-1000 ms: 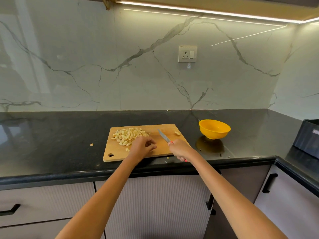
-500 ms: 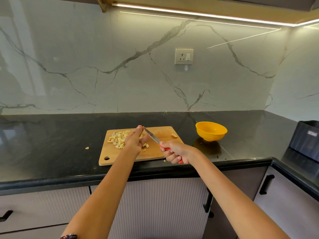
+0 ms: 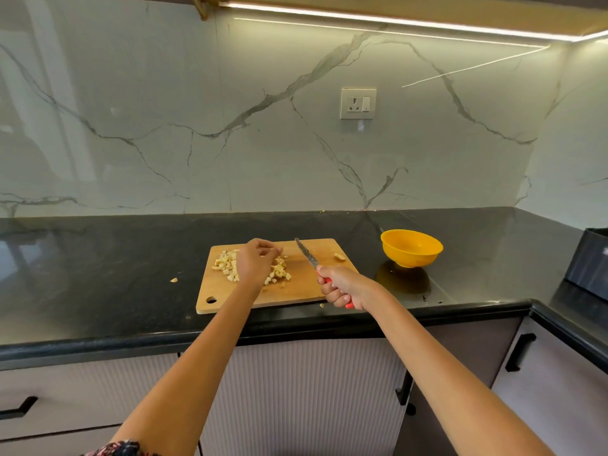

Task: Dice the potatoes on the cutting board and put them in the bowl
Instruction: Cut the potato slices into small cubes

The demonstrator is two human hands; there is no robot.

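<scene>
A wooden cutting board [image 3: 306,291] lies on the black counter. A pile of diced potato [image 3: 227,266] covers its left half. My left hand [image 3: 255,263] is over the pile's middle with its fingers curled; whether it holds any dice is hidden. My right hand [image 3: 343,287] grips the red handle of a knife [image 3: 306,255], whose blade points up and left over the board, clear of the pile. One larger potato piece [image 3: 339,257] sits alone near the board's right edge. To the right of the board stands the yellow bowl [image 3: 427,253]; its inside cannot be seen.
A stray potato bit [image 3: 173,280] lies on the black counter [image 3: 98,274] left of the board, another [image 3: 321,305] at the board's front edge. A dark box [image 3: 589,261] stands at the far right. The marble wall carries a socket [image 3: 358,103].
My left hand moved from the board's front up onto the potato pile. My right hand drew back toward me and the knife blade swung up over the board.
</scene>
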